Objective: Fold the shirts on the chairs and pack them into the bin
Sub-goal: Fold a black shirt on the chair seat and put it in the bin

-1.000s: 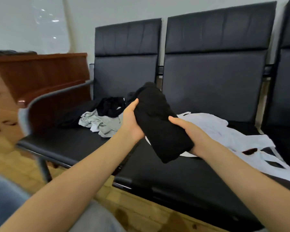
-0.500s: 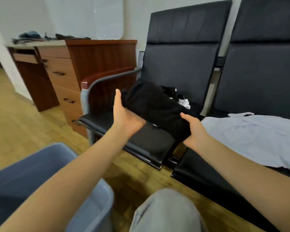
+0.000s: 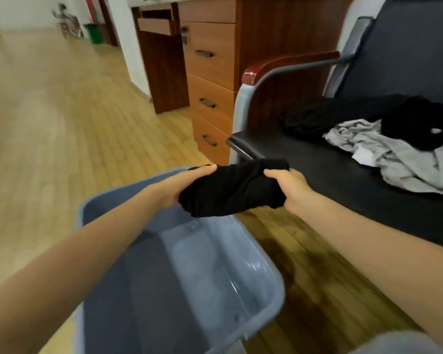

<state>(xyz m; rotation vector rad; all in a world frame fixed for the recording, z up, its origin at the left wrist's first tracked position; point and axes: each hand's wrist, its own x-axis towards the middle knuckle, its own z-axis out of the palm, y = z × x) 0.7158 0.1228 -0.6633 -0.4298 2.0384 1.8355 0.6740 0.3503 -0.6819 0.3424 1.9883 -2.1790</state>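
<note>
— What lies nearest?

— A blue-grey bin (image 3: 264,297) on the wooden floor (image 3: 62,139), open at the top, nothing visible inside it.

— And the hands?

— Both are clenched on a folded black shirt (image 3: 232,191). The left hand (image 3: 187,185) grips its left end, thumb on top; the right hand (image 3: 290,187) grips the right end. The shirt hangs in the air above the far edge of the bin, touching neither bin nor seat.

— What is to the right?

— A black chair (image 3: 325,169) with a grey armrest (image 3: 287,70) capped in red-brown. On its seat, further back, lies a crumpled grey shirt (image 3: 404,154), and just behind and partly over it a heap of black clothing (image 3: 363,116).

— Farther still?

— A wooden drawer cabinet (image 3: 212,72) stands just left of the chair, and one drawer (image 3: 155,25) of the desk beyond it is pulled out.
</note>
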